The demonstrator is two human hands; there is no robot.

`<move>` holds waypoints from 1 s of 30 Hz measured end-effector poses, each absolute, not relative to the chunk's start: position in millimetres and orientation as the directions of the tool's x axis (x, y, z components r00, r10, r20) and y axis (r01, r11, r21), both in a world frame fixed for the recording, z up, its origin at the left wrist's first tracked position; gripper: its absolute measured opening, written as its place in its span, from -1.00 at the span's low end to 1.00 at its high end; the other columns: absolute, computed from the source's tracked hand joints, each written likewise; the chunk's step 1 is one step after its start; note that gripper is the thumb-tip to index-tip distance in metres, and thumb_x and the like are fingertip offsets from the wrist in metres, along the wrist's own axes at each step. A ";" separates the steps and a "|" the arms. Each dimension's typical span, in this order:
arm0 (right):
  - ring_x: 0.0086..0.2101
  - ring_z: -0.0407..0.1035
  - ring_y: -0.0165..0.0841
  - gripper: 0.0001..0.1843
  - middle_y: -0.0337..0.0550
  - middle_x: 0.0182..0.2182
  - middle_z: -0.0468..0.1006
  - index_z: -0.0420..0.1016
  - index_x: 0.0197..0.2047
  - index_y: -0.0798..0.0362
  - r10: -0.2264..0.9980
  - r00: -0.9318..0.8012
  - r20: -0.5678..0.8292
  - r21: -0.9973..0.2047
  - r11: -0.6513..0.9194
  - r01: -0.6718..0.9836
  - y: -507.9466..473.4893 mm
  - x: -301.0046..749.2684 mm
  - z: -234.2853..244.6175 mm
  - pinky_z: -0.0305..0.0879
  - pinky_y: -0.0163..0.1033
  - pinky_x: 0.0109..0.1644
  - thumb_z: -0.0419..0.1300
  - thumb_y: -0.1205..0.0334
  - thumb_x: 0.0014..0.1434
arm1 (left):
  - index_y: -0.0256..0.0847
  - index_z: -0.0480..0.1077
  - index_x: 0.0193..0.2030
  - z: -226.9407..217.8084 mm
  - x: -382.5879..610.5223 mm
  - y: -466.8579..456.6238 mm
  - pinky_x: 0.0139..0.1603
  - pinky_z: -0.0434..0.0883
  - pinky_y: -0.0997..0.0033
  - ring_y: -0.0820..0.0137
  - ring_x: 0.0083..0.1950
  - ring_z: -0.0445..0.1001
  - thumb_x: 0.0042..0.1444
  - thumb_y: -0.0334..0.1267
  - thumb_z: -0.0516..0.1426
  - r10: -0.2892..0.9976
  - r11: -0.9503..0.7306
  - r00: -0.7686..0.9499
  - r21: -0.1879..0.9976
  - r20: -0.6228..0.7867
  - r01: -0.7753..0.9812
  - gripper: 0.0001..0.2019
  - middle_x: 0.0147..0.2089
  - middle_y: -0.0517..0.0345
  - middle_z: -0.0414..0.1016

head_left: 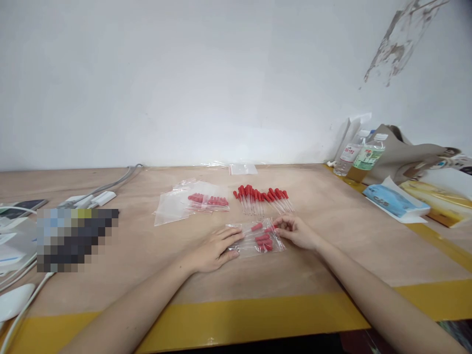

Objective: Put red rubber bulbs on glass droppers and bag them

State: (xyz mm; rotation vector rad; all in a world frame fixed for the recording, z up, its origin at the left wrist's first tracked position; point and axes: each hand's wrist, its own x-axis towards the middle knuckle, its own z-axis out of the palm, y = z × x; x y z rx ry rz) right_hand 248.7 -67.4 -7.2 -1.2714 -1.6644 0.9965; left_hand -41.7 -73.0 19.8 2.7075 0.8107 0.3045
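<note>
A clear zip bag (248, 243) holding several red-capped glass droppers lies flat on the wooden table (332, 236). My left hand (216, 248) rests on the bag's left end, fingers stretched out and pressing it down. My right hand (295, 231) is at the bag's right end, fingers curled and pinching near the bag's opening by a red dropper cap (268, 229). Just behind the bag lies a loose row of red-capped droppers (262, 197).
A filled bag of droppers (206, 200) and empty clear bags (169, 206) lie at centre left; another empty bag (242, 169) lies by the wall. Two bottles (359, 155), a tissue pack (394, 200) and a grey bag (409, 152) stand right; cables and chargers (92, 196) left.
</note>
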 end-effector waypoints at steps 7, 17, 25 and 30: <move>-0.52 0.29 -0.42 -0.68 -0.19 -0.53 0.47 0.51 -0.44 0.11 0.977 -0.167 0.135 -0.921 0.186 0.343 -61.5 227.9 -14.5 0.22 -0.30 -0.46 0.24 -0.01 -0.13 | 0.01 -0.01 0.25 19.2 -41.3 -72.6 0.25 0.00 0.12 0.27 0.28 -0.01 0.21 -0.07 -0.12 0.568 -0.792 0.817 0.337 0.100 0.510 -0.54 0.29 0.14 0.02; -0.60 0.24 -0.52 -0.57 -0.26 -0.55 0.44 0.43 -0.41 0.10 0.984 -0.174 0.026 -0.973 0.065 0.223 -68.1 233.7 3.3 0.17 -0.37 -0.53 0.16 -0.15 -0.10 | 0.01 -0.01 0.25 19.7 -41.4 -72.4 0.25 -0.01 0.11 0.27 0.28 -0.01 0.21 -0.07 -0.12 0.569 -0.790 0.818 0.337 0.089 0.512 -0.54 0.28 0.14 0.03; -0.71 0.13 -0.58 -0.56 -0.29 -0.66 0.41 0.44 -0.34 0.16 0.933 -0.309 -0.184 -0.963 -0.109 0.246 -75.5 226.9 7.1 -0.02 -0.44 -0.67 0.29 -0.04 -0.17 | 0.00 0.01 0.24 20.4 -41.1 -72.0 0.25 -0.01 0.11 0.26 0.26 0.03 0.19 -0.11 -0.07 0.563 -0.783 0.816 0.401 0.130 0.476 -0.54 0.26 0.11 0.08; -0.47 0.39 -0.41 -0.61 -0.17 -0.47 0.52 0.43 -0.33 0.13 0.932 -0.344 -0.115 -0.990 -0.135 -0.034 -82.3 221.1 9.6 0.31 -0.29 -0.37 0.27 -0.02 -0.12 | -0.05 0.09 0.19 20.2 -40.2 -71.9 0.14 0.18 0.23 0.26 0.18 0.16 0.11 -0.11 0.04 0.654 -0.670 0.729 0.601 0.201 0.436 -0.51 0.21 0.05 0.14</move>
